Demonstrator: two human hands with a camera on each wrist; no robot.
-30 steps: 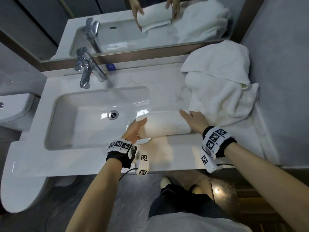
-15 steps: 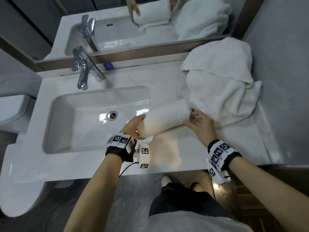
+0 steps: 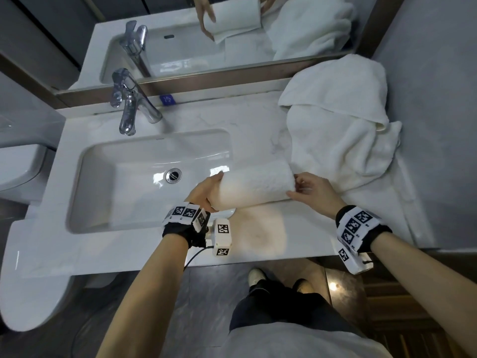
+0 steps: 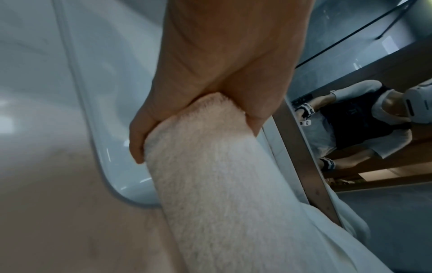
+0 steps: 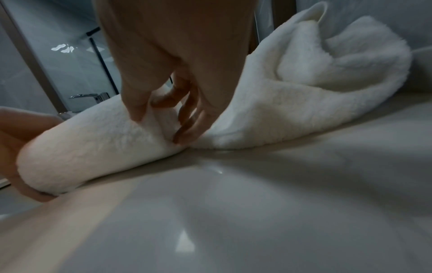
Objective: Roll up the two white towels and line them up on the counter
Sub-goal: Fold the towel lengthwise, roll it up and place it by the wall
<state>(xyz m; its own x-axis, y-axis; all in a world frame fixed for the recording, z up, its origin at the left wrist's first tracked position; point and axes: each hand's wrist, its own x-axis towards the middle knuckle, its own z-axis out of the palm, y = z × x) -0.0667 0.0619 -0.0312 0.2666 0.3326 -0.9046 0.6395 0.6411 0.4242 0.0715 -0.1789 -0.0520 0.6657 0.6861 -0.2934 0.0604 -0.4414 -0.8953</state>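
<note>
A rolled white towel (image 3: 255, 184) (image 4: 222, 184) (image 5: 93, 147) lies across the counter (image 3: 260, 236) by the sink's right corner. Its left end is raised a little. My left hand (image 3: 206, 192) (image 4: 195, 136) grips that left end, thumb on one side and fingers curled round the other. My right hand (image 3: 307, 187) (image 5: 161, 125) pinches the right end, thumb on top and fingertips against the end face. The second white towel (image 3: 343, 130) (image 5: 327, 83) sits unrolled in a loose heap at the back right, touching the roll's right end.
The sink basin (image 3: 108, 192) fills the counter's left half, with a chrome faucet (image 3: 129, 109) behind it. A mirror (image 3: 232, 34) runs along the back and a grey wall (image 3: 438, 125) closes the right side. A toilet (image 3: 18, 171) stands at the left.
The roll lay flat under both hands, then was lifted and swung. It now sits closer to level. My right hand moved from the roll's top to its right end.
</note>
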